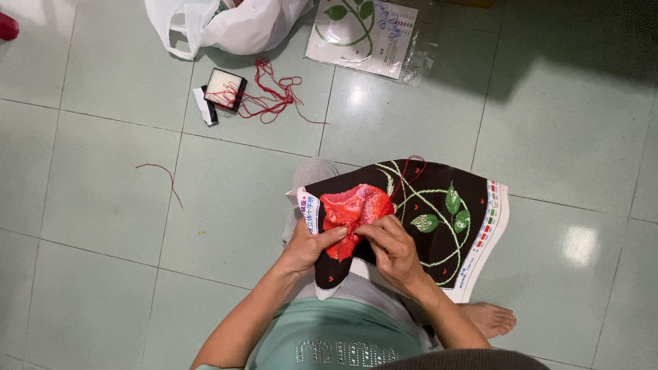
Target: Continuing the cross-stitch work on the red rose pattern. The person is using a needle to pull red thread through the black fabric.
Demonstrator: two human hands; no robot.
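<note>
So up top on the pale green tiled floor (103,205) there's a white plastic bag (233,24) slumped open, and right next to it a flat clear packet (363,31) with a white printed pattern sheet inside, green vine design plus a little colour chart strip down its right edge. Below the bag sits a small square black-rimmed box (225,88) with a tangle of red thread (274,96) spilling off to its right, and a loose strand of red thread (161,177) lies alone further left. The cross-stitch cloth (439,226) is draped over the person's lap, black ground with a red rose, green leaves and white-green stems; its long axis runs roughly left to right, tilted down a bit toward the right, where a white border carries a colour key strip. Left hand (308,247) has its fingers pinching the cloth at the rose's edge, right hand (394,247) has its fingers clenched on the fabric just beside it. A bare foot (490,318) pokes out at lower right.
</note>
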